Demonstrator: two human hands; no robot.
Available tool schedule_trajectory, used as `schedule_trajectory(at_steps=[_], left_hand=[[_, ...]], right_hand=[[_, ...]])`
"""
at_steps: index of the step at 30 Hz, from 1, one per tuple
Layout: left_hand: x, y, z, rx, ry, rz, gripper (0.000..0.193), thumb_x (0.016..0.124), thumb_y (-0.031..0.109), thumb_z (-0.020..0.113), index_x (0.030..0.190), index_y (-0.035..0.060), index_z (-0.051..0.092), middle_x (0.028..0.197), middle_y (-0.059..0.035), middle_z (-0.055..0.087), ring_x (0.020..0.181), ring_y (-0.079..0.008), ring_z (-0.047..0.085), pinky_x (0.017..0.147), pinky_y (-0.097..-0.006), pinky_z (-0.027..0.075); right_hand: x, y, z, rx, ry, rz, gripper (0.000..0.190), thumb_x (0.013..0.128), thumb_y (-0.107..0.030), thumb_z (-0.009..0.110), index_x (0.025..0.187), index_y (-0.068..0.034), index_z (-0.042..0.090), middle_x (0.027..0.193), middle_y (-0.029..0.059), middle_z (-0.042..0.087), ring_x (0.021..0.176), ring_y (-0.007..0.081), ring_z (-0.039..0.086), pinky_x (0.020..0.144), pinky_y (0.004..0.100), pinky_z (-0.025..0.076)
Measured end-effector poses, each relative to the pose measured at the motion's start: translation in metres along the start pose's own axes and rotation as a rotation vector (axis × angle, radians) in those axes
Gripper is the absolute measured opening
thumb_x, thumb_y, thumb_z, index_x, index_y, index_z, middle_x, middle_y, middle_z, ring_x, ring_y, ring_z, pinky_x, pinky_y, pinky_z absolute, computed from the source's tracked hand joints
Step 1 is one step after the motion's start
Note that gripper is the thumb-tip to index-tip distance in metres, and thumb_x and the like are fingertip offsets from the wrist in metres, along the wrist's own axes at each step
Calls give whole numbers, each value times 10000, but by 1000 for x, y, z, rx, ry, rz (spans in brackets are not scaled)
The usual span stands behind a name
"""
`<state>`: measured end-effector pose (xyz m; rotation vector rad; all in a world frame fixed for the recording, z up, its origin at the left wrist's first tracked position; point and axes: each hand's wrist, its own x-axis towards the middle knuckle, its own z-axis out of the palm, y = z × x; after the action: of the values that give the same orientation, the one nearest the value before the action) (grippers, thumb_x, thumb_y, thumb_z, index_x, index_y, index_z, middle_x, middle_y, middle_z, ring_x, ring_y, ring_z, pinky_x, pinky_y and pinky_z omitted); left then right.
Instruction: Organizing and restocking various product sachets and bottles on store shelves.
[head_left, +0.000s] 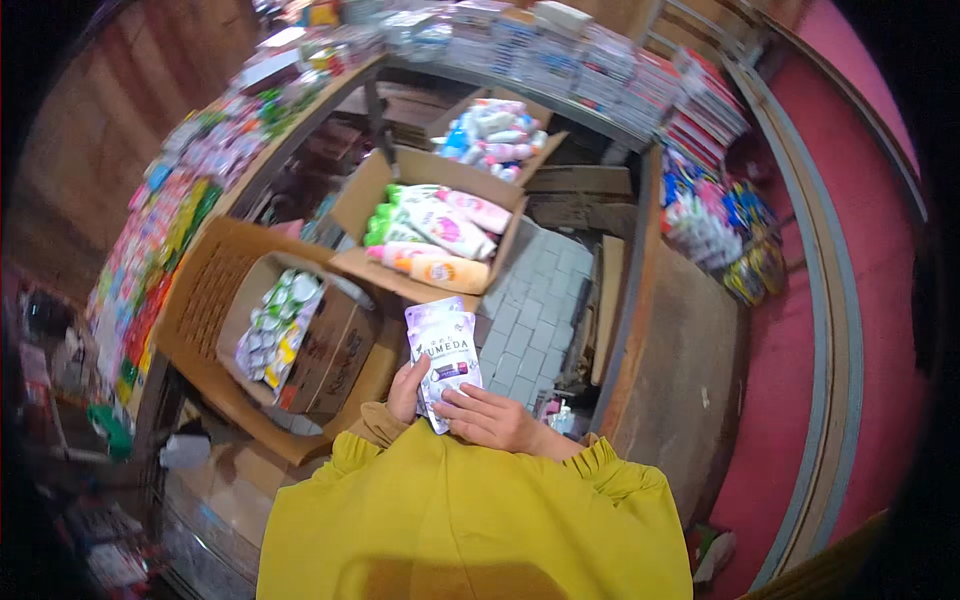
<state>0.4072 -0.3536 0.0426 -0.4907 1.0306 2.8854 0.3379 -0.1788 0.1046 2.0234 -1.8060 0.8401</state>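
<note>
Several flat white-and-purple plastic pouches (447, 337) are held in a small overlapping stack in front of my yellow garment (472, 517). My left hand (406, 388) grips the stack's left edge, with the thumb at the front. The fingers of my right hand (487, 421) lie across the lower front of the top pouch; its thumb is hidden. Just beyond the pouches is an open cardboard box (352, 187) of plastic bottles (450, 225), white, pink and orange. To the left, a brown plastic chair (199, 300) bears a smaller cardboard box (330, 360) with capped packs inside.
Farther off stands another box with small bottles (502, 135). Packaged goods (187, 202) line the counter at left, and stacked books or paper packs (555, 60) line the back. A wooden counter (675, 352) flanks grey floor tiles (532, 300) on the right.
</note>
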Motion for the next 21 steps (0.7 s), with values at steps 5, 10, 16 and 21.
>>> schedule_trajectory(at_steps=[5, 10, 16, 21], left_hand=[[47, -25, 62, 149, -54, -22, 326, 952, 238, 460, 1148, -18, 510, 1031, -98, 619, 875, -160, 612, 773, -282, 489], [88, -30, 101, 295, -80, -52, 382, 946, 283, 472, 1165, -28, 499, 1032, -100, 618, 861, -172, 611, 779, -307, 487], [127, -24, 111, 502, -220, 20, 324, 917, 235, 554, 1101, -32, 563, 1005, -76, 630, 879, -134, 586, 780, -279, 467], [185, -37, 116, 589, -280, 11, 280, 896, 176, 588, 1094, -21, 571, 997, -49, 629, 876, -104, 568, 767, -261, 460]], right_hand=[[-44, 12, -48, -124, 73, 79, 93, 802, -114, 589, 875, -59, 573, 1125, 88, 616, 1103, 254, 569, 944, 374, 468], [-64, 30, -89, -77, 252, 313, 207, 769, -178, 673, 912, -59, 581, 1106, 95, 623, 992, 271, 596, 856, 376, 478], [-99, 70, -81, 577, 535, 1238, 307, 794, -189, 708, 1014, -14, 585, 824, 10, 597, 656, 41, 506, 542, 196, 396], [-111, 102, -85, 795, 653, 1260, 210, 849, -125, 648, 1017, -14, 587, 785, -24, 593, 635, 6, 497, 511, 176, 383]])
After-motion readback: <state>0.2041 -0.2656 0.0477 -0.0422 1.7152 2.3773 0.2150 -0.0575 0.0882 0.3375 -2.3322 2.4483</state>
